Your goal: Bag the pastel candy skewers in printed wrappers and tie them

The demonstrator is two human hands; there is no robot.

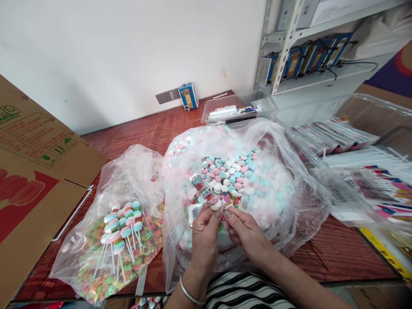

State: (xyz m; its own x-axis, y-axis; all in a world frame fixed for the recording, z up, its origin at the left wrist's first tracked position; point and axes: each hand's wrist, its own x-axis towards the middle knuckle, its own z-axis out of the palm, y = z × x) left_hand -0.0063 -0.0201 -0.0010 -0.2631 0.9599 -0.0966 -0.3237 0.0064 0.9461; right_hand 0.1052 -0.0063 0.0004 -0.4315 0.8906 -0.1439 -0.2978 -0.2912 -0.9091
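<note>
My left hand and my right hand meet over the near edge of a big clear bag full of pink, blue and white round candies. Together they pinch a narrow clear packet with printed codes and small coloured sweets inside, tilted up to the left. A white candy sits at my left fingertips, against the packet's lower end. A silver bangle circles my left wrist.
A smaller clear bag of small multicoloured sweets, with several layered lollipops on it, lies at left. A brown cardboard box stands far left. Clear trays of flat packets sit at right, metal shelving behind.
</note>
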